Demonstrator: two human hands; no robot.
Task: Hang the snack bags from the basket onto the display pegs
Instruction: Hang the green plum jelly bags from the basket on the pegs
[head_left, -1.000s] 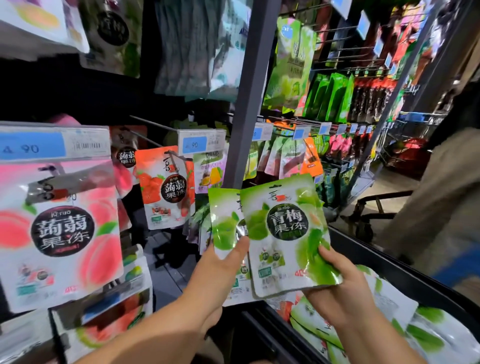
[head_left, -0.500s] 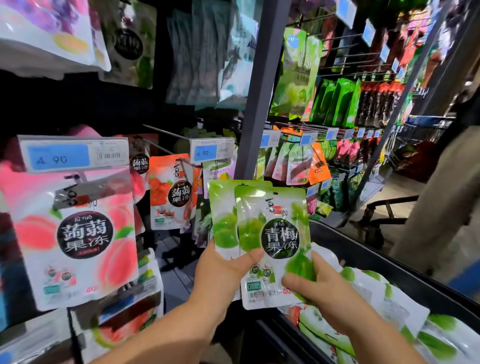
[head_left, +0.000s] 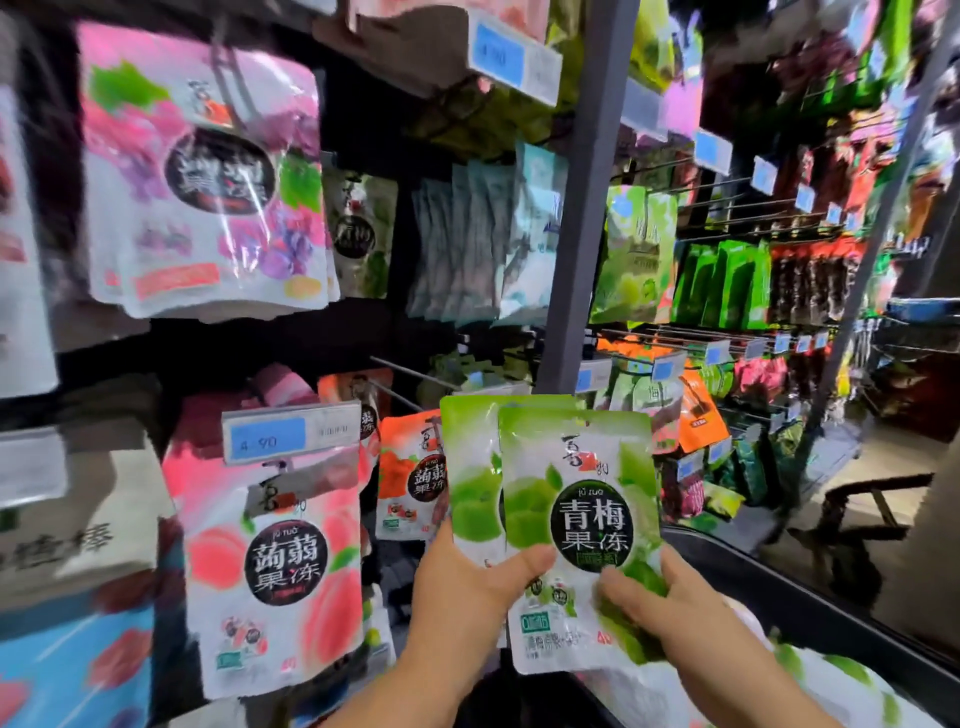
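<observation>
1. Two green plum jelly bags are held upright in front of the display rack, one overlapping the other; the front green bag (head_left: 582, 535) covers the right part of the rear green bag (head_left: 470, 467).
2. The left hand (head_left: 467, 587) is closed on both bags from the lower left, its thumb lying across the front bag's face just below the printed plums.
3. The right hand (head_left: 670, 608) grips the front bag's lower right corner, thumb on the front and fingers wrapped behind the edge.
4. More green-and-white bags (head_left: 831, 686) lie in the dark basket (head_left: 810, 613) at the lower right, below the right forearm.
5. Just left of the held bags hangs an orange jelly bag (head_left: 410, 478) on a peg, and further left a large pink peach jelly bag (head_left: 280, 571) hangs under a blue price tag (head_left: 291, 434).
6. Above that, a pink-and-purple grape bag (head_left: 208, 176) hangs on an upper peg; it is blurred.
7. A bare metal peg (head_left: 410, 371) juts out of the rack above the held bags, apart from them.
8. A grey upright post (head_left: 587, 197) divides this rack section from the next, where green pouches (head_left: 727, 283) and other blurred packets hang in rows.
</observation>
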